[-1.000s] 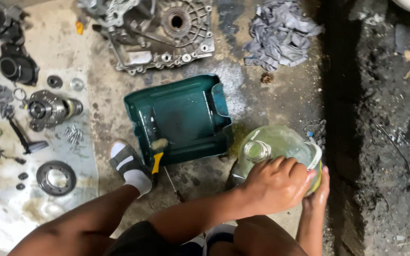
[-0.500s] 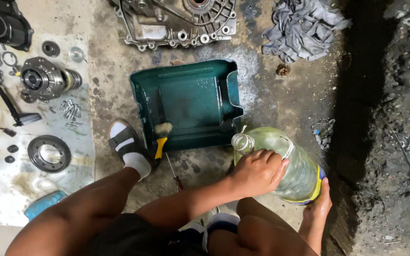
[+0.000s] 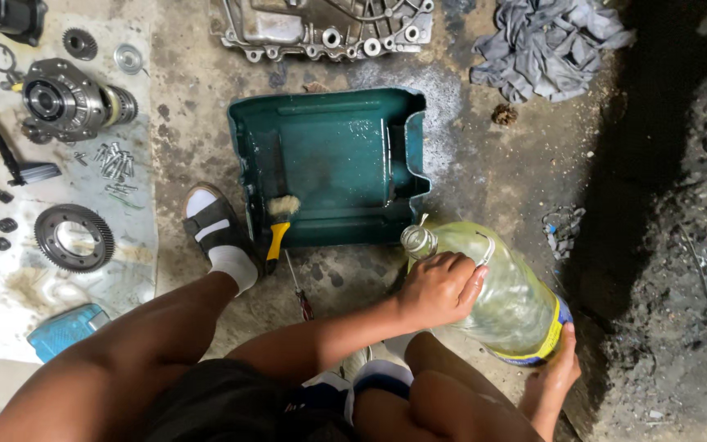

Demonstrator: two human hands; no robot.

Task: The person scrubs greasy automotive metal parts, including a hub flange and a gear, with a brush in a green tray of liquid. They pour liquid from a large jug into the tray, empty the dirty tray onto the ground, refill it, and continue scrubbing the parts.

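Green tray [image 3: 329, 155] lies flat; a brush [image 3: 278, 225] rests on its near-left edge. Large plastic bottle [image 3: 497, 286] is tilted, mouth at the tray's near-right corner. Left hand [image 3: 439, 286] grips its shoulder; right hand [image 3: 562, 368] cups its base. Pouring appears imminent: further tilt, controlled.

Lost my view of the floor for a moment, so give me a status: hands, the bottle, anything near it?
Left hand grips clear plastic bottle of yellowish liquid near its neck. Right hand supports its base. Bottle tilted, mouth at green metal tray; yellow-handled brush on tray's edge.
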